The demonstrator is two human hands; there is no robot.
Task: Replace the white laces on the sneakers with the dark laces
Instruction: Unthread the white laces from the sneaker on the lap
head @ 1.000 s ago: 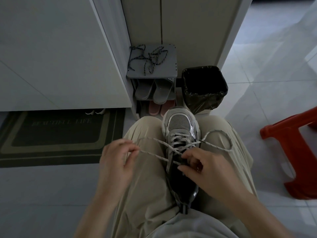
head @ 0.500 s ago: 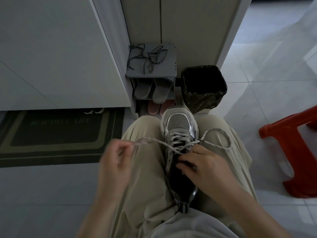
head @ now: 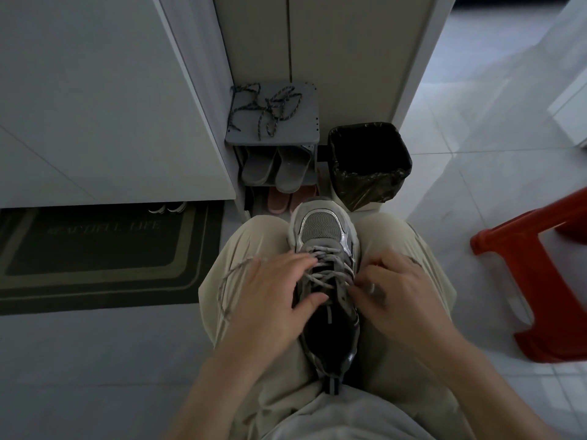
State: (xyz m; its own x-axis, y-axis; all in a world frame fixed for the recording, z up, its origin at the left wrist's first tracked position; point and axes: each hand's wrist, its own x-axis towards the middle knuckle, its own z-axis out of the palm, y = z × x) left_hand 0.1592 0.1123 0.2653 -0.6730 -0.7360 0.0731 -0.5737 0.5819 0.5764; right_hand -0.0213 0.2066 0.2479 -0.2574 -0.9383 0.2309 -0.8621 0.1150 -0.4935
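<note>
Sneaker (head: 324,249) unmoved; left hand (head: 270,296) now on white lace (head: 320,276).

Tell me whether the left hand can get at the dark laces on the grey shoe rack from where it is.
Probably yes, with a stretch. The left hand rests on the sneaker in the lap; the dark laces lie loose on top of the shoe rack straight ahead, with nothing between them, though well beyond the knees.

A pale tiled floor (head: 495,128) is dimly lit, brighter toward the right. A dark doormat (head: 95,249) is laid at the left under a white cabinet (head: 95,106). A grey shoe rack (head: 305,134) is set against a beige wall panel (head: 349,52), a lined bin (head: 368,166) just beside it. A red stool (head: 546,281) is seen at the right edge.
</note>
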